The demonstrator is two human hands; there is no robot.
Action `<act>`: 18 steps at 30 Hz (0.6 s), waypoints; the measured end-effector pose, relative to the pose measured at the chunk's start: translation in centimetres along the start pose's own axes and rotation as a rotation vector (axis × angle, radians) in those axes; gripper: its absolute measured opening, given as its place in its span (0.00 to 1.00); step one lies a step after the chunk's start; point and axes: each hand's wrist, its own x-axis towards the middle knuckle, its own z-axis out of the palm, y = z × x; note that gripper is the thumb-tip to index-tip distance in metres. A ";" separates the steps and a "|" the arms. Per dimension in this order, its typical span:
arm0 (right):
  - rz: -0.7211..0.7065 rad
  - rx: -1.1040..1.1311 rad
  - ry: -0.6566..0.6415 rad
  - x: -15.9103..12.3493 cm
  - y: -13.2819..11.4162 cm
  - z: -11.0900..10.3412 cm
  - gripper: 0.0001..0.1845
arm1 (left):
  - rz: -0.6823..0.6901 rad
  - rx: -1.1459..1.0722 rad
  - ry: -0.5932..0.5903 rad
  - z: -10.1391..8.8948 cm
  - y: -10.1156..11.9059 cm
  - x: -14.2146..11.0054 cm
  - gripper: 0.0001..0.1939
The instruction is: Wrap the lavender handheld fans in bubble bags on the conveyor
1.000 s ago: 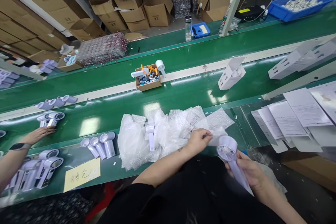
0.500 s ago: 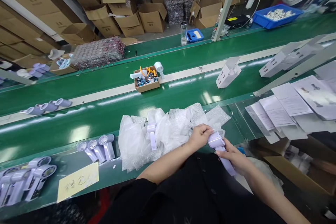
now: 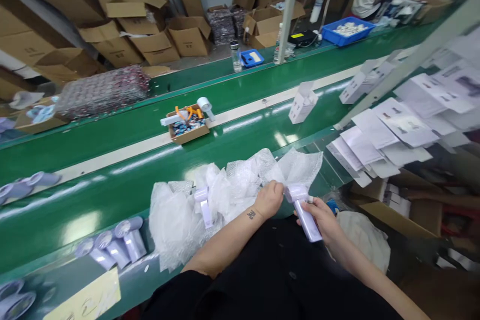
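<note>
A lilac handheld fan (image 3: 308, 220) lies in my right hand (image 3: 318, 216), whose fingers wrap around its handle near the round head. The handle slants down toward my body. The fan's head meets the lower edge of a clear bubble wrap bag (image 3: 302, 166). My left hand (image 3: 270, 200) is closed at that bag's near left edge, just left of the fan head; its fingertips are partly hidden. To the left spreads a pile of bubble wrap bags (image 3: 176, 225), with another lilac fan (image 3: 204, 207) lying on it.
Several lilac fans (image 3: 129, 237) lie left of the pile, near a yellow handwritten card (image 3: 90, 297). A small carton (image 3: 191, 135) of parts stands across the green conveyor (image 3: 131, 170). White printed boxes (image 3: 356, 145) lie stacked at right. Behind are a metal post (image 3: 288, 15) and a blue tray (image 3: 337, 40).
The view has turned right. The fan's head has tilted toward the bubble wrap bag, which now stands more spread out. My left fingers have moved off the fan head to the bag's edge.
</note>
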 end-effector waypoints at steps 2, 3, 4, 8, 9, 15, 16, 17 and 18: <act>-0.019 0.052 0.071 0.3 0.0 0.0 0.16 | -0.127 -0.078 -0.055 0.3 1.2 0.6 0.06; -0.022 0.074 0.100 0.4 -0.1 -0.1 0.15 | -0.100 -0.130 -0.080 0.3 2.0 0.6 0.05; -0.023 0.092 0.122 0.4 -0.2 -0.3 0.14 | -0.010 -0.186 -0.109 0.2 2.7 0.6 0.05; -0.012 0.145 0.173 0.4 0.2 -1.2 0.13 | 0.184 -0.375 -0.203 -0.6 4.5 0.7 0.07; 0.004 0.149 0.184 0.4 0.5 -1.4 0.12 | 0.119 -0.406 -0.213 -0.7 4.7 1.0 0.08; 0.081 0.027 0.191 -0.8 0.4 -5.1 0.12 | -0.049 -0.521 -0.382 -1.5 6.5 3.1 0.10; 0.062 -0.028 0.175 -1.3 -0.4 -6.1 0.12 | -0.121 -0.551 -0.399 -1.7 6.9 3.5 0.10; 0.029 -0.090 0.151 -1.9 -1.4 -7.1 0.12 | -0.184 -0.590 -0.407 -2.0 7.2 3.9 0.10; -0.018 -0.154 0.119 -2.6 -2.5 -8.0 0.12 | -0.226 -0.635 -0.414 -2.5 7.5 4.3 0.09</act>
